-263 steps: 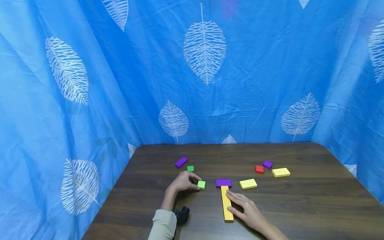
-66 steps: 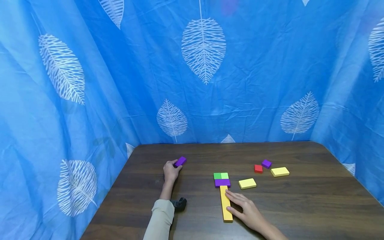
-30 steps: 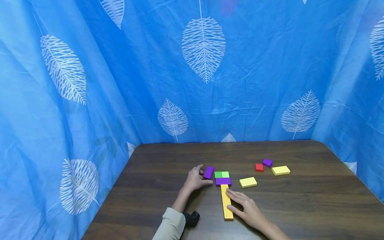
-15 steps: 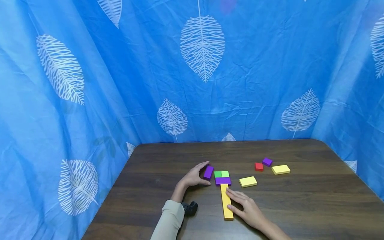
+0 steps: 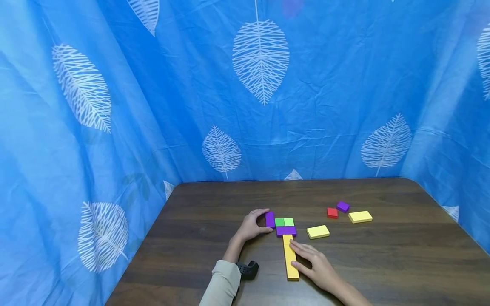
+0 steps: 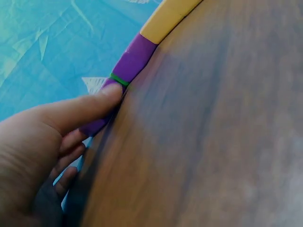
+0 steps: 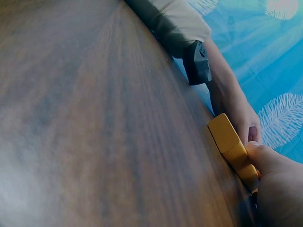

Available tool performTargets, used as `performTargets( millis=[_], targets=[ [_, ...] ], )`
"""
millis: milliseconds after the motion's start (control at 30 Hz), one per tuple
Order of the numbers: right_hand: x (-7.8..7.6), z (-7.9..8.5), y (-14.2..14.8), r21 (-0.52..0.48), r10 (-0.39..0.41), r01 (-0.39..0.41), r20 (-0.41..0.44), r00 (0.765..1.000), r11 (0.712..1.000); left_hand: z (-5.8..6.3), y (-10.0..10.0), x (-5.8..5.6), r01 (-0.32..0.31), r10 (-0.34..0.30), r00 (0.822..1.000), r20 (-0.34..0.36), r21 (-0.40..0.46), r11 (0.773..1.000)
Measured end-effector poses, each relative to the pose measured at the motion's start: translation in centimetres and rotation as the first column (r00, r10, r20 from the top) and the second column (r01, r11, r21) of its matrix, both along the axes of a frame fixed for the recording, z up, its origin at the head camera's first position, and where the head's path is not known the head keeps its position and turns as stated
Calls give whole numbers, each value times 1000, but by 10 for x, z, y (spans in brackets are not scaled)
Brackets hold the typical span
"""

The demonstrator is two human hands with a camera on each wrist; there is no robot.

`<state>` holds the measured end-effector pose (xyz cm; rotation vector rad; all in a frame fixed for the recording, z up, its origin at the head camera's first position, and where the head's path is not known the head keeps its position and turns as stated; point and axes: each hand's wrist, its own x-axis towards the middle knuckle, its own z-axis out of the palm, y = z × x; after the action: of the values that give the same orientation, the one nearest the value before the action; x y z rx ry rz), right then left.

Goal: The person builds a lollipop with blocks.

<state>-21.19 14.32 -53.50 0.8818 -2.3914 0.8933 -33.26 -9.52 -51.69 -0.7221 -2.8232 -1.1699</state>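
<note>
My left hand (image 5: 250, 225) pinches a purple block (image 5: 270, 219) lengthwise, thumb at its near end and a finger at its far end. That block stands against the left side of a green block (image 5: 280, 222), beside a light green block (image 5: 289, 222). Below them lies a second purple block (image 5: 286, 231), set crosswise. From it a long orange-yellow bar (image 5: 290, 259) runs toward me. My right hand (image 5: 315, 265) rests along the bar's right side with thumb and fairly straight fingertips touching it. In the left wrist view, the thumb (image 6: 111, 94) covers part of the held purple block.
Right of the build lie two pale yellow blocks, a nearer one (image 5: 318, 232) and a farther one (image 5: 360, 217). A red block (image 5: 332, 213) and a small purple block (image 5: 343, 207) sit behind. A blue leaf-print curtain (image 5: 306, 85) surrounds the dark wooden table (image 5: 383, 263).
Both green blocks were set behind the crosswise purple block. My left hand brought the other purple block from the far left, loosened, then pinched it again and shifted it right. My right hand stayed.
</note>
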Motion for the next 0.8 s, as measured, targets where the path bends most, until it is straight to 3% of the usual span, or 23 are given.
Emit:
performTargets(
  millis=[333, 800],
  targets=[
    [1, -2, -1, 0, 14, -14, -8, 1000, 1000, -3, -8, 2, 1, -3, 999, 51, 39, 999],
    [0, -4, 0, -42, 18, -19, -30, 999, 999, -3, -6, 0, 20, -20, 999, 33, 13, 1000]
  ],
)
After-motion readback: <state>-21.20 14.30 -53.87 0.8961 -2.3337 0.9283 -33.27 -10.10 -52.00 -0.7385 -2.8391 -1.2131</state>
